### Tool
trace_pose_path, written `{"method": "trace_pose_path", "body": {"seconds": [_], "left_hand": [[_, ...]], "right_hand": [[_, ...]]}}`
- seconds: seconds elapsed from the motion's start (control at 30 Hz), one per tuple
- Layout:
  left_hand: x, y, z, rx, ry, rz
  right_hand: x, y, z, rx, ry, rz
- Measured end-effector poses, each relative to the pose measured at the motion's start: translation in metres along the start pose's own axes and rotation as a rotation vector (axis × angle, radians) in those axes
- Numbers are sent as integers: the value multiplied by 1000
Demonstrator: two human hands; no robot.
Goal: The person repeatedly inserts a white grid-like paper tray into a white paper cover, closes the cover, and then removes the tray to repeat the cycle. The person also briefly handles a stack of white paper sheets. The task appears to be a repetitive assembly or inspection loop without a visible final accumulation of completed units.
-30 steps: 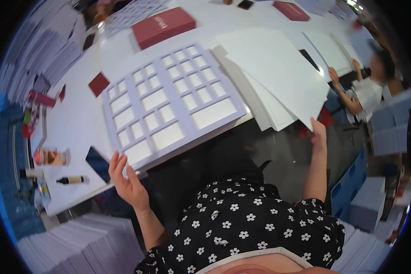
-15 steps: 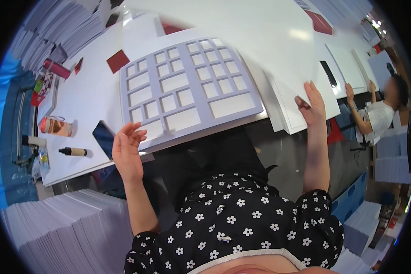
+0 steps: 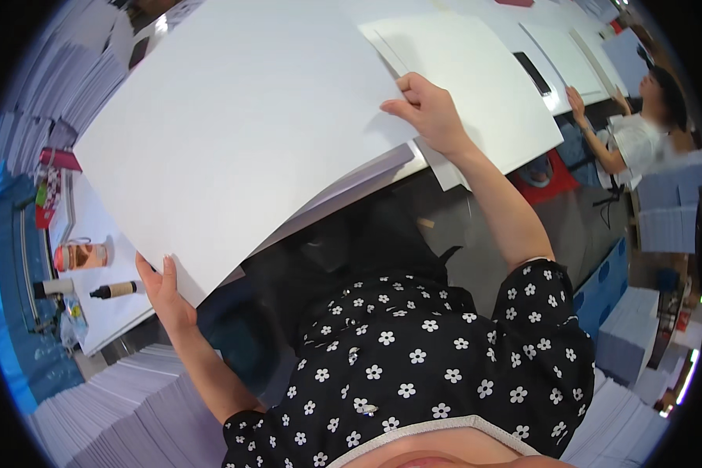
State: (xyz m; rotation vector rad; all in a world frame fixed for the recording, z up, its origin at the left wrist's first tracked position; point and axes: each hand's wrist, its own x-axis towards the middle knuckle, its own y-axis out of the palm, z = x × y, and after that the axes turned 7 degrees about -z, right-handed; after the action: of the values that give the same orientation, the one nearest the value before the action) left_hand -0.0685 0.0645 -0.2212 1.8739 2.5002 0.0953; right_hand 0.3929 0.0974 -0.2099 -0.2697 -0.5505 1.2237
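Note:
A large white sheet [image 3: 242, 132] spans the middle of the view, its near edge bowed up. My left hand [image 3: 165, 292] grips the left edge near the close corner, thumb on top and fingers underneath. My right hand [image 3: 429, 113] is closed on the right edge, thumb lying over the sheet. Under it, a strip of the lavender windowed board [image 3: 359, 181] shows at the table's front edge; the rest is covered.
At the left stand a lidded jar [image 3: 82, 256], a dark-capped bottle [image 3: 115, 290] and a pink flask [image 3: 61, 159]. White boards [image 3: 491, 101] lie to the right. Paper stacks [image 3: 125, 398] rise beside me at lower left. A co-worker [image 3: 639, 132] sits at far right, near a black phone [image 3: 532, 72].
The sheet has come down over the windowed board, hiding it. My right hand moved left and away from me with the sheet's edge; my left hand, open before, has closed on the left edge.

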Motion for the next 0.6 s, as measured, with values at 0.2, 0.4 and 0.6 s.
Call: {"method": "trace_pose_path", "body": {"seconds": [0.2,0.4,0.6], "left_hand": [[17,5,15,-47,-29,12],[32,8,22,35,-56,47],[47,5,25,24,-74,103]], "right_hand": [[-4,5,-59,164,39,27],[-24,0,-83,208,202,210],[-26,-1,-85,157,254,236]]}}
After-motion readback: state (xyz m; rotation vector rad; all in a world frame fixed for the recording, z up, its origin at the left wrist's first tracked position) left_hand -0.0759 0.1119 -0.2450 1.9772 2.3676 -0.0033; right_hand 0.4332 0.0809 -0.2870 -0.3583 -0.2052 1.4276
